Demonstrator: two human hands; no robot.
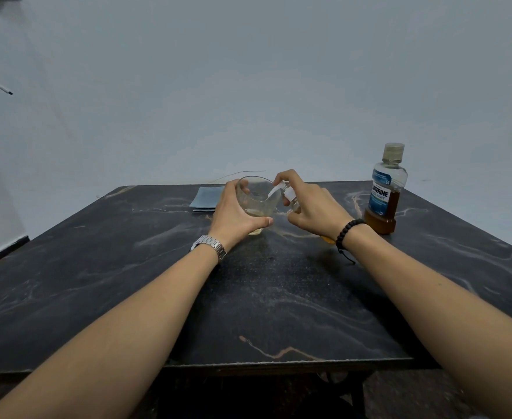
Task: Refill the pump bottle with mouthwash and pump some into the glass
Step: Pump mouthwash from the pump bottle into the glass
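My left hand (236,210) grips a clear glass (259,196) tilted toward the right, with a little pale liquid at its bottom. My right hand (310,207) holds the small pump bottle (289,196), mostly hidden by the fingers. A finger rests on its white pump head, whose spout points into the glass's mouth. The mouthwash bottle (385,189) stands capped at the right, holding amber liquid in its lower part.
A folded blue-grey cloth (206,198) lies behind my left hand near the far edge of the dark marbled table (127,282). A pale wall rises close behind the table. The near table edge runs across the bottom.
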